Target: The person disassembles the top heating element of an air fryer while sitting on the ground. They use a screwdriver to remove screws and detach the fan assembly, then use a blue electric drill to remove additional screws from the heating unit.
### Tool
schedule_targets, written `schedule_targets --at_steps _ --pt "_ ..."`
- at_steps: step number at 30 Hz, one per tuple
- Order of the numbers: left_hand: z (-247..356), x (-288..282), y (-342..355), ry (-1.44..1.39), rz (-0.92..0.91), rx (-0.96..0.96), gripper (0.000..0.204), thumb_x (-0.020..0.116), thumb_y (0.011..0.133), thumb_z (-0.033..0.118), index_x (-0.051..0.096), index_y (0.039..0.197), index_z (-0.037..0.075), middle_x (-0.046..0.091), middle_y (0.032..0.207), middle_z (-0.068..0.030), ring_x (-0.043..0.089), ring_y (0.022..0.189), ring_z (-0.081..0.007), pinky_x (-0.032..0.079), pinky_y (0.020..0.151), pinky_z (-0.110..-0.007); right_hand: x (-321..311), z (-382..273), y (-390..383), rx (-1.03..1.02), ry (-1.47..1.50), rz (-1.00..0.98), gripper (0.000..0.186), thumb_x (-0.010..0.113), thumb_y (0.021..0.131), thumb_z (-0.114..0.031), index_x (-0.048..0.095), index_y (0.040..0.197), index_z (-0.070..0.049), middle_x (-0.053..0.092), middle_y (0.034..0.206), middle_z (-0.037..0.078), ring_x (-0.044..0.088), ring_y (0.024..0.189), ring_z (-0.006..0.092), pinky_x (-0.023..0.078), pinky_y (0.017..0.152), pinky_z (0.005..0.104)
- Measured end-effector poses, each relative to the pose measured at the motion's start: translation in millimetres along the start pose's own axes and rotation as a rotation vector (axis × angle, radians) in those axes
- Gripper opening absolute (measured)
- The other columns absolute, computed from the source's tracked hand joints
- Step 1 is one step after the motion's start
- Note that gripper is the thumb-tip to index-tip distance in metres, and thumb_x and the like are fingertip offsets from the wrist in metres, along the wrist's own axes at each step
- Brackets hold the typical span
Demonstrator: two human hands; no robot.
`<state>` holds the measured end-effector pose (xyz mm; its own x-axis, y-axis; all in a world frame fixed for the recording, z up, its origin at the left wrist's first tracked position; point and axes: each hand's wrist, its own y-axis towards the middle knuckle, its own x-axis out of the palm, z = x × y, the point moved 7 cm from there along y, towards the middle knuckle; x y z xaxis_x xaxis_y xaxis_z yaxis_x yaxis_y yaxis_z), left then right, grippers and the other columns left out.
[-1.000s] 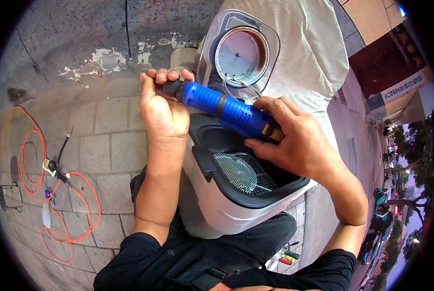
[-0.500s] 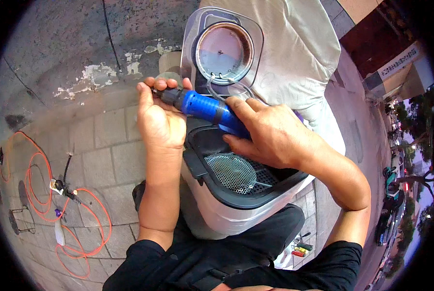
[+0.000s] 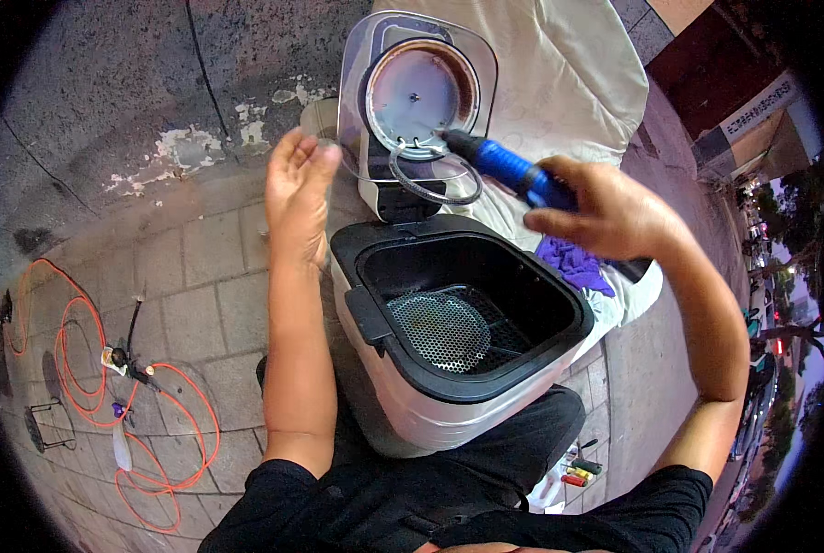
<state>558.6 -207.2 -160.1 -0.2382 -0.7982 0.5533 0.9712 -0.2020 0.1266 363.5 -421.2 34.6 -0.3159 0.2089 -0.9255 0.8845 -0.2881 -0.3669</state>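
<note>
My right hand (image 3: 601, 207) grips a blue cylindrical power tool (image 3: 509, 166), its black nose in front of the raised clear lid (image 3: 357, 101) with a round metal plate (image 3: 412, 88) and looped tube (image 3: 463, 194). Whether they touch I cannot tell. My left hand (image 3: 297, 189) is raised left of the lid, apart from the tool, fingers loosely bent and apparently empty. Below both hands is the white appliance (image 3: 430, 419) with a black rim, over my legs. A perforated metal disc (image 3: 435, 332) lies in its dark basket.
A cream cover (image 3: 569, 64) lies behind the lid, a purple cloth (image 3: 573, 267) right of the appliance. Orange hose (image 3: 205, 415) with fittings coils on the paving at left. Hand tools (image 3: 578, 470) lie beside my right leg. A street with vehicles and trees is at far right.
My right hand has moved the blue tool rightward and upward. My left hand has let go of its black end and is now separate. More of the basket and purple cloth shows.
</note>
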Motion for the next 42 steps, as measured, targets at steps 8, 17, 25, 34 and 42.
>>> schedule_targets --at_steps 8,17,25,34,42 --pt "-45 38 9 0.021 -0.310 -0.086 0.068 0.084 0.091 0.016 0.050 0.146 -0.004 0.062 0.139 -0.0134 0.057 0.131 -0.0229 0.043 0.115 -0.038 -29 24 43 0.211 -0.179 0.001 0.077 0.076 0.089 -0.059 0.067 0.136 0.002 0.074 0.118 0.024 0.075 0.101 0.0331 0.058 0.094 0.0435" --pt "-56 34 14 0.132 -0.245 -0.115 0.051 0.077 0.097 0.015 0.058 0.141 -0.001 0.067 0.133 -0.0141 0.064 0.121 -0.0236 0.049 0.107 -0.039 -46 19 61 0.223 -0.309 -0.025 0.075 0.071 0.093 -0.063 0.068 0.136 -0.002 0.077 0.111 0.016 0.076 0.092 0.0286 0.060 0.090 0.0385" --pt "-70 10 32 0.160 -0.242 -0.094 0.049 0.077 0.096 0.016 0.059 0.137 -0.004 0.066 0.131 -0.0133 0.064 0.117 -0.0228 0.049 0.104 -0.038 -43 7 67 0.111 -0.280 0.012 0.069 0.070 0.088 -0.063 0.077 0.106 0.004 0.075 0.100 0.022 0.072 0.092 0.0364 0.054 0.086 0.0467" --pt "-72 30 39 0.019 -0.429 -0.123 0.056 0.077 0.096 0.011 0.053 0.146 0.001 0.063 0.139 -0.0093 0.059 0.125 -0.0215 0.045 0.109 -0.036 -26 37 49 0.150 -0.030 0.010 0.069 0.073 0.088 -0.061 0.077 0.111 0.004 0.074 0.102 0.020 0.071 0.094 0.0335 0.054 0.084 0.0450" --pt "-78 21 44 0.072 -0.519 -0.053 0.088 0.080 0.092 0.009 0.030 0.165 0.004 0.045 0.161 -0.0130 0.049 0.142 -0.0266 0.040 0.119 -0.042 -26 39 74 -0.011 0.082 -0.035 0.072 0.069 0.089 -0.067 0.077 0.103 0.004 0.073 0.090 0.015 0.070 0.080 0.0285 0.053 0.074 0.0431"
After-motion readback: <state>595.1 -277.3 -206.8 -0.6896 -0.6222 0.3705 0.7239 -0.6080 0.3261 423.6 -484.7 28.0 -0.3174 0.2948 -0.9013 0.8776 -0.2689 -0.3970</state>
